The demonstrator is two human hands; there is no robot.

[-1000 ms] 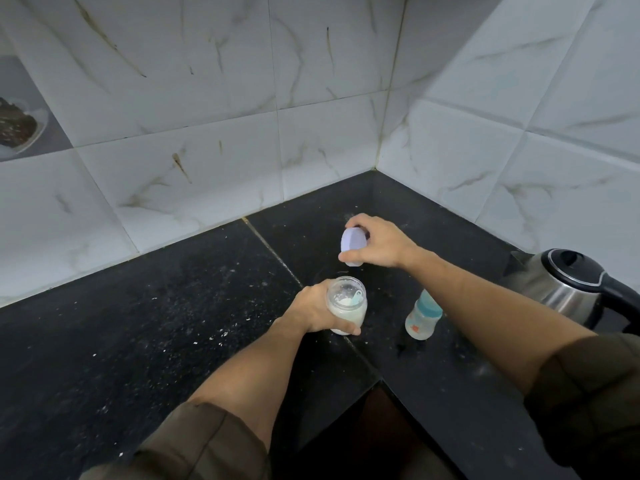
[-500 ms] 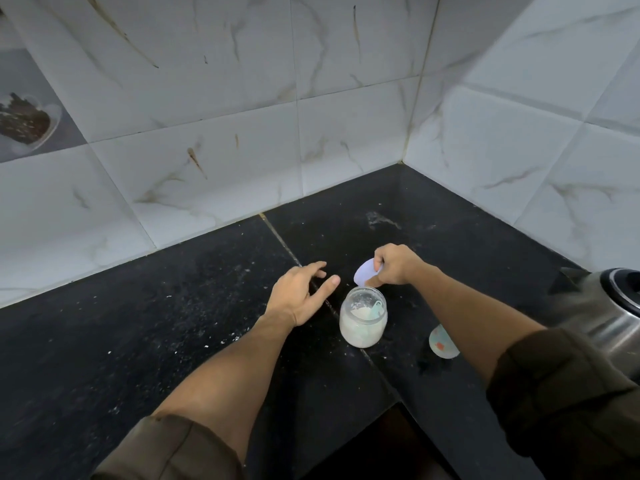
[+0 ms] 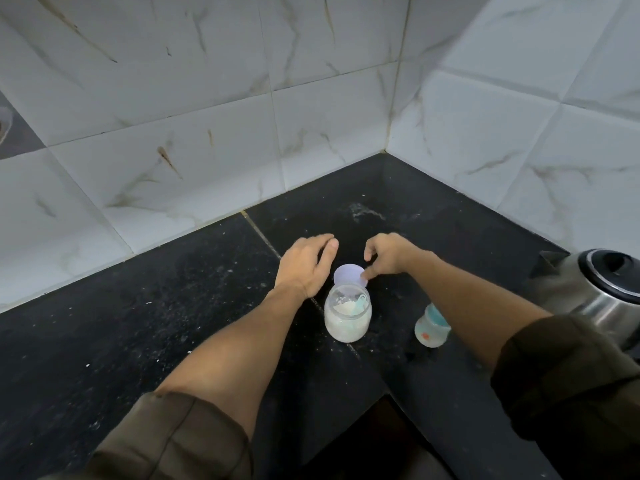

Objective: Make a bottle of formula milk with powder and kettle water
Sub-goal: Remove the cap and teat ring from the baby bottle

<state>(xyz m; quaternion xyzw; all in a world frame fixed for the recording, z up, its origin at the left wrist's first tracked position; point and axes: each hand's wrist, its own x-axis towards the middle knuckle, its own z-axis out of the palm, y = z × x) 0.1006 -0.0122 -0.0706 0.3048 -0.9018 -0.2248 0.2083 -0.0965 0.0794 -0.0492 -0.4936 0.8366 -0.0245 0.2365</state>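
1. Here, the left hand hovers open, holding nothing.
2. The powder jar stands uncapped, its lavender lid lying flat on its far side.
3. The right hand, loosely curled, touches the lid's edge without gripping.
4. The baby bottle and kettle wait at right; scooping and pouring seem left.

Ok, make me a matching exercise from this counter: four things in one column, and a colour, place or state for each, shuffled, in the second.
1 powder jar
2 lid
3 baby bottle
4 kettle

A steel, black top, at the right edge
B open, scoop inside
C lavender, just behind the jar
D partly behind the right forearm

Pairs: 1-B, 2-C, 3-D, 4-A
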